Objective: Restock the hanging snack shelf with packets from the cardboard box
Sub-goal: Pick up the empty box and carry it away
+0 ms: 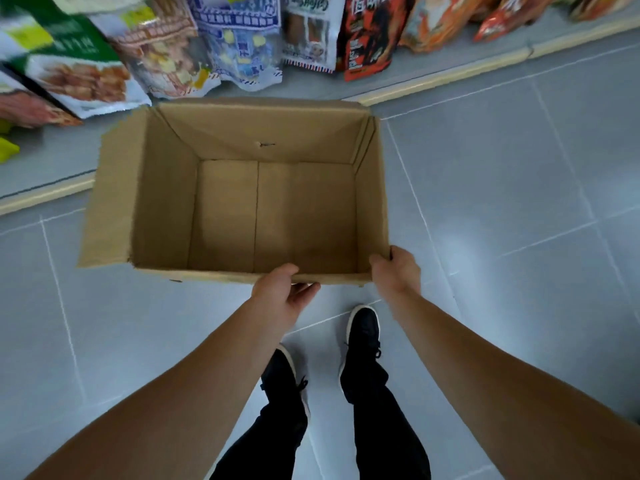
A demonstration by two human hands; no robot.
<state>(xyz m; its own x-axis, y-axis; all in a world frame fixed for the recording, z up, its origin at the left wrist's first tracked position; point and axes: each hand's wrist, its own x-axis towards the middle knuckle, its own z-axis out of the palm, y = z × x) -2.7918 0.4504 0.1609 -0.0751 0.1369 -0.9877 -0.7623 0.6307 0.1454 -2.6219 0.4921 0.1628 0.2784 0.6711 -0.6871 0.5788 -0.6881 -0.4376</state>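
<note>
An open cardboard box is in front of me with its flaps up, and nothing lies inside it. My left hand grips the middle of its near rim, thumb on top and fingers underneath. My right hand holds the near right corner of the same rim. Several snack packets hang in a row above the far side of the box, among them a blue and white one, a red and black packet and a green and white packet.
A grey shelf base with a pale wooden edge runs diagonally behind the box. Grey floor tiles spread to the right and left. My two black shoes stand just below the box's near edge.
</note>
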